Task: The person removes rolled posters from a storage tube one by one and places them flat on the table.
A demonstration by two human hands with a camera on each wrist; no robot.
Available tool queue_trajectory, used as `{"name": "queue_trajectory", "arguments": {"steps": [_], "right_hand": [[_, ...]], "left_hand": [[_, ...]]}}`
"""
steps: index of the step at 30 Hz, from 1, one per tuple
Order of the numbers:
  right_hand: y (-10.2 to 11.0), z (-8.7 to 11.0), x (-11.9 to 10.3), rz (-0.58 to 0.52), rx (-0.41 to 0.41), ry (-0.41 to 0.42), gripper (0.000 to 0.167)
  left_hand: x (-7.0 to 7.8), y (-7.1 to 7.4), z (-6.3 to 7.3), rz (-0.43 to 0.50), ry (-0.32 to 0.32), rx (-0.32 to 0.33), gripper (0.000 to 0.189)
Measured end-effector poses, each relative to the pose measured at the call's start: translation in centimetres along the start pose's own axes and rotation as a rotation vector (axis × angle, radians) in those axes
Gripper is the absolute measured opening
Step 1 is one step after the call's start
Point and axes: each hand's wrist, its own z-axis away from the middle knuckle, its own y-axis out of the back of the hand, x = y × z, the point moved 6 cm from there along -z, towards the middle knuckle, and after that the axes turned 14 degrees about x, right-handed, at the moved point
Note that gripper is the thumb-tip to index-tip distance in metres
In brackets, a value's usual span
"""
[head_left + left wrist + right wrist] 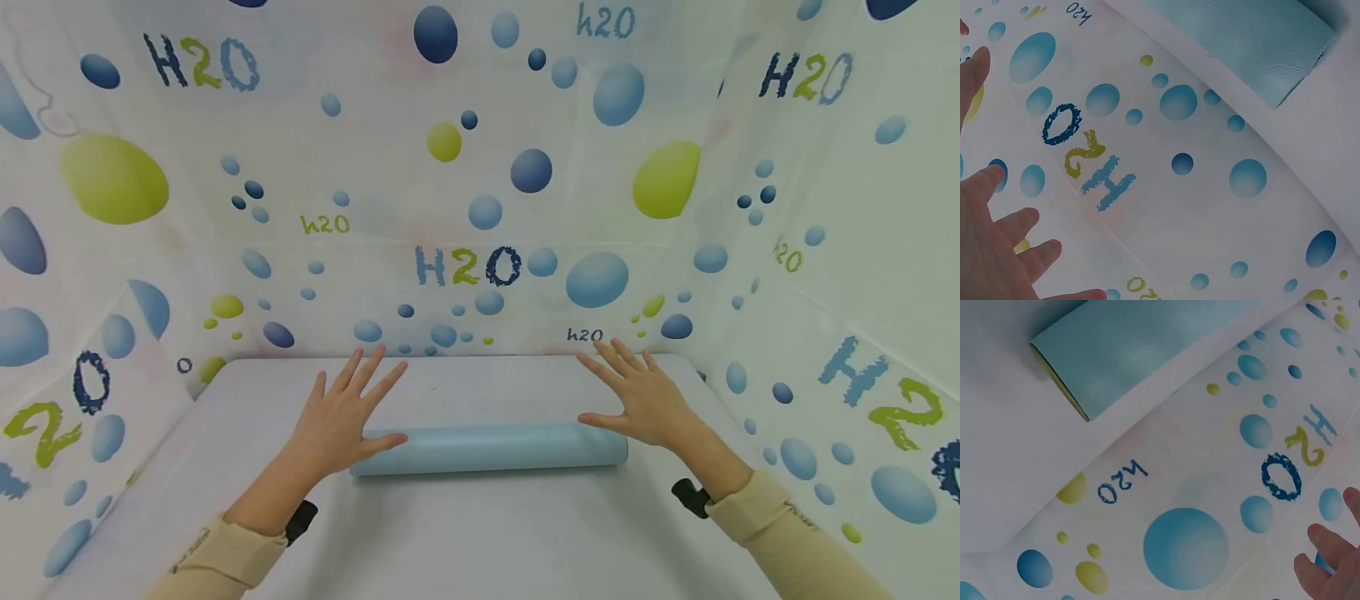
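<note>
A light blue roll of sheet material (495,448) lies crosswise on the white table. My left hand (337,425) is held over the roll's left end, fingers straight and spread, gripping nothing. Near the right end, my right hand (645,400) is spread the same way and holds nothing. In the left wrist view, the roll (1260,44) shows one end at the top right, with the left hand (997,244) at the lower left. The right wrist view has the roll (1129,350) with a yellowish inner edge, and the right hand's (1332,562) fingertips at the lower right.
The white table (480,533) extends in front of and behind the roll. Behind it and at both sides hangs a white curtain (375,158) printed with blue and green drops and H2O lettering. Dark bands (302,522) sit at both wrists, by beige sleeves.
</note>
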Motion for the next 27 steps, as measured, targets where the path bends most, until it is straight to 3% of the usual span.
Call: {"name": "queue_trajectory", "arguments": {"steps": [14, 22, 27], "right_hand": [[-0.4, 0.2, 0.1, -0.028, 0.001, 0.006, 0.083], [-0.7, 0.3, -0.1, -0.055, 0.048, 0.026, 0.08], [-1.2, 0.4, 0.0, -0.055, 0.018, 0.015, 0.08]], "left_hand": [[-0.2, -0.8, 0.4, 0.004, 0.017, -0.019, 0.091], [-0.1, -1.2, 0.6, 0.018, 0.017, -0.014, 0.091], [0.0, -1.5, 0.9, 0.034, 0.025, -0.026, 0.09]]}}
